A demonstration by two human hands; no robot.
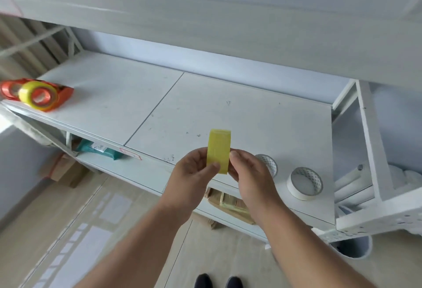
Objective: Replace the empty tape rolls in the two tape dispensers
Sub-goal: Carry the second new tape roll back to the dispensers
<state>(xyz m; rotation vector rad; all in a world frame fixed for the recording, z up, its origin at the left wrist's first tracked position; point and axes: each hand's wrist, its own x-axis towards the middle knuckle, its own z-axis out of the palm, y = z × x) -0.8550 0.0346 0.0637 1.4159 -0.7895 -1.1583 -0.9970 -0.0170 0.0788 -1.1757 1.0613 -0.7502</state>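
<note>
I hold a full yellow tape roll (218, 148) edge-on above the front edge of the white shelf (228, 109). My left hand (194, 173) pinches its left side and my right hand (249, 173) its right side. Two empty white cores lie on the shelf to the right: one core (269, 165) partly behind my right hand, the other core (304, 183) further right. At the far left stand two orange tape dispensers. The nearer dispenser (61, 97) carries a yellow roll (37, 95); the other dispenser (10, 90) sits behind it, cut by the frame edge.
An upper shelf board (205, 13) overhangs the work surface. A lower shelf holds a teal packet (100, 149) and cardboard pieces (230, 203). White tubes (356, 178) lie in the rack at right. A grey bin (351, 247) stands on the floor.
</note>
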